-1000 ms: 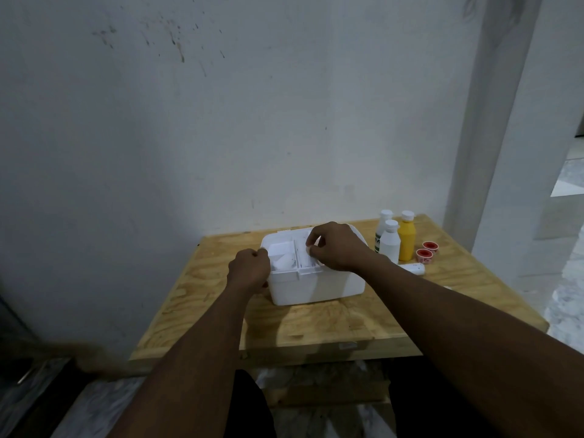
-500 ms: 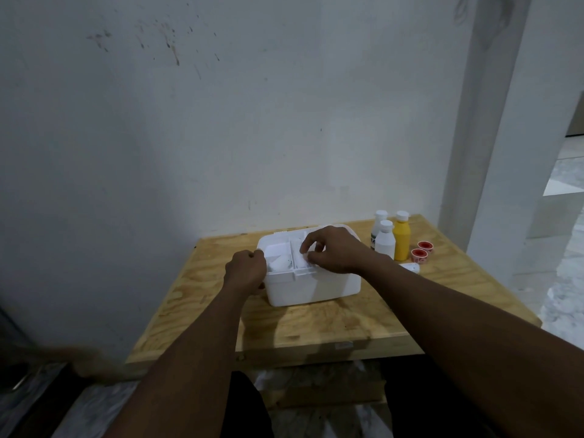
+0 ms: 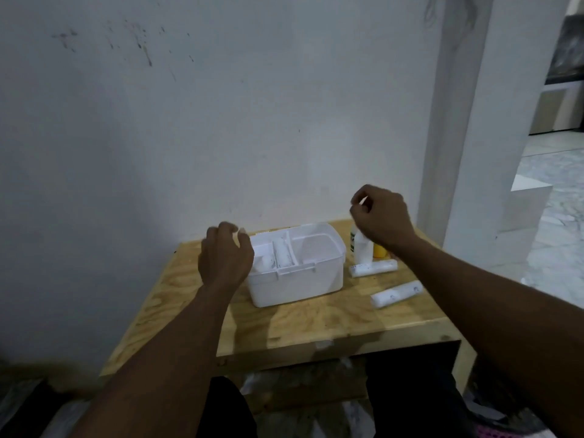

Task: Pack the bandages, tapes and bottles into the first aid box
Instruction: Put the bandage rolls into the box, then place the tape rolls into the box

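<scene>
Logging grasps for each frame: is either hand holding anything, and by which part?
Neither seems to: left hand hovers open beside the box; right hand is raised, loosely curled.

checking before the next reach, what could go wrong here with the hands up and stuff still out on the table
The right hand hangs right over the upright white bottle; dropping carelessly could topple it. The bandage roll lies near the table front edge and might roll off if nudged.

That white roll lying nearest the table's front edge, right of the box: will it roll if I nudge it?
Probably. The white roll is cylindrical and lies on its side on bare wood, so a sideways push would likely roll it. It looks wrapped and soft, so probably light and not fragile.
</scene>
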The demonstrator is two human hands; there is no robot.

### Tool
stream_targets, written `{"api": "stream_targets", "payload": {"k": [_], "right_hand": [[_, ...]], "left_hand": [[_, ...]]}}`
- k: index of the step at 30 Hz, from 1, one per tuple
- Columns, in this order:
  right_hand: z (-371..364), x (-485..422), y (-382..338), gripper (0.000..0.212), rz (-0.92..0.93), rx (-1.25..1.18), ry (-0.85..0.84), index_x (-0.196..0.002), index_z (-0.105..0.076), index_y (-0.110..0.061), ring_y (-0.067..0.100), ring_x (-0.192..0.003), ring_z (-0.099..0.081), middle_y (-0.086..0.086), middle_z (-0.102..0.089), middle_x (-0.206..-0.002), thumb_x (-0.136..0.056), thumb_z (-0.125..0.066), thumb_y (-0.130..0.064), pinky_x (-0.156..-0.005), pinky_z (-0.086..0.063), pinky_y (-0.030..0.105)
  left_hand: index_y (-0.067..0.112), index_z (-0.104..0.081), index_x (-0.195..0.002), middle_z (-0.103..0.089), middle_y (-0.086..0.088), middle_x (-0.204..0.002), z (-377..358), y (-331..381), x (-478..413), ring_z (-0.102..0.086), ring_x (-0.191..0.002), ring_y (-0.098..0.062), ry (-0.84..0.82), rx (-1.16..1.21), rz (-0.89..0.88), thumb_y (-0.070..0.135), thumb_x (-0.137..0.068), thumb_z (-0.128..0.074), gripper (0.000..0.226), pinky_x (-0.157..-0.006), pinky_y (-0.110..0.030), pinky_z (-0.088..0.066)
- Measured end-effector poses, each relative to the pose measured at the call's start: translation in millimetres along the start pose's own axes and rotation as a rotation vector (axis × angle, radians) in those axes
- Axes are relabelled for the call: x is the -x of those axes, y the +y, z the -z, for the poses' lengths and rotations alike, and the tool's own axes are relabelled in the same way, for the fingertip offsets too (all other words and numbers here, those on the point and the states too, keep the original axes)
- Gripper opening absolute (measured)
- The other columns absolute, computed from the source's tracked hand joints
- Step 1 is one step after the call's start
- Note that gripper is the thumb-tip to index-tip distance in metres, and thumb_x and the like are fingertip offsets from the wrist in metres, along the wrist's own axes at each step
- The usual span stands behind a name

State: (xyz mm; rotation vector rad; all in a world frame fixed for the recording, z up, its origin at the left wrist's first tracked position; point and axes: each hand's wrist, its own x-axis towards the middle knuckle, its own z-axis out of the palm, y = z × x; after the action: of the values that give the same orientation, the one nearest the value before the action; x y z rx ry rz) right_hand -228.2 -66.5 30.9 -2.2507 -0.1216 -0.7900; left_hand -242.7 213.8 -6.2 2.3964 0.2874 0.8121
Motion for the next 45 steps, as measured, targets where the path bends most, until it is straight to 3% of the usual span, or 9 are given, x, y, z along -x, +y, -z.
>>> {"api": "stream_targets", "payload": {"k": [4,8,12,17,22,32,39,43,45], "right_hand": [[31,-16,48,0.009,-0.124,0.106,-0.014,-0.083,-0.067,-0.024,0.02,-0.078,-0.064,-0.004,-0.067,-0.08,-0.078,-0.06,-0.025,-0.077,-0.051,0.032],[49,-16,98,0.014,-0.236,0.202,-0.221,-0.093,-0.069,-0.018,0.025,-0.086,-0.064,0.006,-0.069,-0.096,-0.082,-0.062,-0.019,-0.082,-0.053,0.037],[51,-11,131,0.022,-0.262,0.24,-0.361,-0.102,-0.069,-0.019,0.026,-0.094,-0.063,0.01,-0.068,-0.105,-0.082,-0.061,-0.01,-0.085,-0.052,0.037],[39,-14,160,0.03,-0.202,0.245,-0.444,-0.113,-0.068,-0.021,0.023,-0.102,-0.062,0.009,-0.066,-0.117,-0.085,-0.061,-0.01,-0.088,-0.052,0.036],[22,-25,180,0.03,-0.143,0.289,-0.516,-0.115,-0.068,-0.026,0.023,-0.106,-0.06,0.005,-0.063,-0.122,-0.089,-0.06,-0.014,-0.086,-0.049,0.032],[19,-34,198,0.024,-0.104,0.293,-0.555,-0.108,-0.073,-0.017,0.018,-0.09,-0.063,0.004,-0.072,-0.108,-0.085,-0.065,-0.013,-0.083,-0.055,0.034],[36,-27,201,0.021,-0.18,0.21,-0.435,-0.102,-0.075,-0.016,0.015,-0.085,-0.063,0.005,-0.072,-0.102,-0.085,-0.072,-0.029,-0.082,-0.052,0.03],[59,-41,182,0.026,-0.16,0.201,-0.283,-0.102,-0.075,-0.016,0.016,-0.085,-0.064,0.001,-0.073,-0.096,-0.088,-0.068,-0.037,-0.079,-0.051,0.031],[68,-53,164,0.028,-0.156,0.176,-0.18,-0.1,-0.075,-0.018,0.017,-0.086,-0.066,0.0,-0.074,-0.093,-0.087,-0.067,-0.042,-0.079,-0.05,0.031]], "left_hand": [[0.021,-0.067,-0.102,-0.067,-0.003,-0.105,-4,63,1,-0.067,-0.092,-0.029,0.012,0.075,-0.324,0.028,-0.089,-0.056,0.018,-0.077,-0.036,-0.054],[0.024,-0.068,-0.102,-0.073,0.0,-0.099,-38,138,34,-0.068,-0.094,-0.026,-0.242,0.039,-0.572,0.032,-0.088,-0.057,0.019,-0.079,-0.036,-0.055],[0.019,-0.067,-0.113,-0.069,-0.005,-0.111,-89,184,71,-0.065,-0.103,-0.029,-0.467,-0.167,-0.749,0.036,-0.094,-0.053,0.029,-0.078,-0.038,-0.05],[0.01,-0.068,-0.106,-0.068,-0.011,-0.102,-136,206,86,-0.067,-0.093,-0.029,-0.612,-0.282,-0.72,0.02,-0.096,-0.054,0.019,-0.066,-0.035,-0.044],[0.009,-0.067,-0.111,-0.07,-0.009,-0.102,-171,209,79,-0.068,-0.092,-0.028,-0.681,-0.319,-0.641,0.015,-0.097,-0.054,0.02,-0.07,-0.037,-0.053],[0.015,-0.066,-0.117,-0.066,-0.01,-0.11,-195,217,73,-0.067,-0.095,-0.027,-0.623,-0.353,-0.678,0.022,-0.101,-0.053,0.021,-0.065,-0.033,-0.04],[0.016,-0.058,-0.127,-0.058,-0.012,-0.116,-188,218,80,-0.063,-0.1,-0.03,-0.615,-0.283,-0.703,0.028,-0.101,-0.051,0.03,-0.068,-0.035,-0.038],[0.013,-0.054,-0.127,-0.061,-0.012,-0.114,-165,231,74,-0.065,-0.099,-0.033,-0.523,-0.194,-0.761,0.027,-0.1,-0.048,0.03,-0.068,-0.036,-0.039],[0.014,-0.054,-0.127,-0.061,-0.011,-0.115,-145,238,65,-0.064,-0.101,-0.036,-0.468,-0.133,-0.778,0.029,-0.099,-0.049,0.032,-0.074,-0.04,-0.044]]}}
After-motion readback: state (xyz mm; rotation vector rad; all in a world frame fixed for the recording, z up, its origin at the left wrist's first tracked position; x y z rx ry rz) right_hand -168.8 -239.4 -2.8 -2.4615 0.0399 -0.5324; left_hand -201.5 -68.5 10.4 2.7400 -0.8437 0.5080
